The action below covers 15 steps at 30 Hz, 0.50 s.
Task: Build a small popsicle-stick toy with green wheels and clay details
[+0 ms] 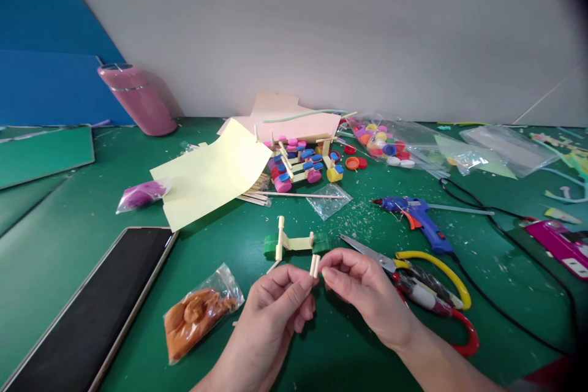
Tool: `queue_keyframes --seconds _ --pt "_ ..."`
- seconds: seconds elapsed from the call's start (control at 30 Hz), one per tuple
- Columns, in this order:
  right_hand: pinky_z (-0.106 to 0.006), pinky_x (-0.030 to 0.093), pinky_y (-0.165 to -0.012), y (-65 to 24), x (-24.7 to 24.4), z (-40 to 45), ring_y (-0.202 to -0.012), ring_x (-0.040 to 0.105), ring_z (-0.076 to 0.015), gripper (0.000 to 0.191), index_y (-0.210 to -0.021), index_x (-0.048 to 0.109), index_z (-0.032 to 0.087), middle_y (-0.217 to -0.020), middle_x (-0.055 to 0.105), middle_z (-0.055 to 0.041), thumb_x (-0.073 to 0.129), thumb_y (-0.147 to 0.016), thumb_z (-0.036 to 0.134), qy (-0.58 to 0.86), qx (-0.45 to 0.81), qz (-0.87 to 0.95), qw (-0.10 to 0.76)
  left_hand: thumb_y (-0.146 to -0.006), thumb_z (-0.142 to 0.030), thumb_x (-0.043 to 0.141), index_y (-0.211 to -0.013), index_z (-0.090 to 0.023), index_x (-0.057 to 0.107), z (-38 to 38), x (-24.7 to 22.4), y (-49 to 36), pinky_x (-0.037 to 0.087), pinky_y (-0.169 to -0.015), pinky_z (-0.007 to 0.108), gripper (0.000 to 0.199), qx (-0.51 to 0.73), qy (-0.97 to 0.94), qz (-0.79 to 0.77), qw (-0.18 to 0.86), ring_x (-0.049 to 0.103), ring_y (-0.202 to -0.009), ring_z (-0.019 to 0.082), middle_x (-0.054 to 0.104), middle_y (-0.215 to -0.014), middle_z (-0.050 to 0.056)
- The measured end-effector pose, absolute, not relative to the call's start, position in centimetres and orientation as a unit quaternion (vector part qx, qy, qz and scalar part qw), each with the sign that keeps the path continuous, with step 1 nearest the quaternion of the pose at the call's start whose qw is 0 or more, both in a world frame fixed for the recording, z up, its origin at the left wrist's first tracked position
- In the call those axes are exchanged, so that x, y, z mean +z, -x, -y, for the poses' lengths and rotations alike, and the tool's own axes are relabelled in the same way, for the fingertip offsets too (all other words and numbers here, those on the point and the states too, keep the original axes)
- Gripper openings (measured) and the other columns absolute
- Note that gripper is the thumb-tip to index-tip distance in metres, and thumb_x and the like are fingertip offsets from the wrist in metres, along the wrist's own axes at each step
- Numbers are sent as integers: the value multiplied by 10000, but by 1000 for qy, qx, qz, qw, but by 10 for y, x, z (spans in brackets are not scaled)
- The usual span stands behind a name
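Two short pale wooden sticks (315, 266) stand side by side between my fingertips. My left hand (280, 306) pinches their lower ends between thumb and fingers. The thumb and forefinger of my right hand (362, 291) are closed at the sticks' right side, and their exact contact is partly hidden. Just beyond my fingers sits a small green-wheeled toy car frame (298, 244) made of pale strips and sticks. Scissors (367, 251) with yellow and red handles lie beyond my right hand, their tip pointing toward the car frame.
A blue glue gun (420, 217) lies at right with its black cord. Behind are colourful small car frames (298, 165), a bag of bottle caps (386, 141) and yellow paper (211, 171). At left are a tablet (92, 312), a bag of orange clay (197, 315) and a pink tumbler (138, 98).
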State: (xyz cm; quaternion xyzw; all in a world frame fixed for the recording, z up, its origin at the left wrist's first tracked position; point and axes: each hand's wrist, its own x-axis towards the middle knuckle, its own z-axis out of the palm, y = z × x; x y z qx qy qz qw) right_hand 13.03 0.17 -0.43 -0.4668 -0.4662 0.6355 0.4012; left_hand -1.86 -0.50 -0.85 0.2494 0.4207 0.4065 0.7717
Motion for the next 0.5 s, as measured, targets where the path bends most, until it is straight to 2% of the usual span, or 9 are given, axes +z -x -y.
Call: queue_keyframes --seconds 0.23,0.37,0.5 --pt "-268 459 -630 -130 -6 1 -624 568 -124 210 -942 628 165 -694 599 -3 591 -805 319 380 693 456 409 -785 -215 604 -693 -127 638 5 -8 19 334 -564 228 131 400 -207 -329 830 424 -526 88 540 -526 1" --pt "-301 474 -601 -127 -8 2 -574 597 -134 229 -983 616 156 -635 601 1 589 -809 302 340 704 461 420 -807 -202 576 -661 -121 640 5 -8 18 314 -522 204 179 396 -212 -309 838 412 -488 73 547 -519 7" --pt "-295 485 -539 -124 -7 2 -522 627 -141 182 -926 613 163 -610 592 16 605 -800 294 324 708 454 433 -804 -211 578 -623 -107 638 6 -7 16 303 -490 187 217 389 -216 -306 842 418 -449 57 558 -517 13"
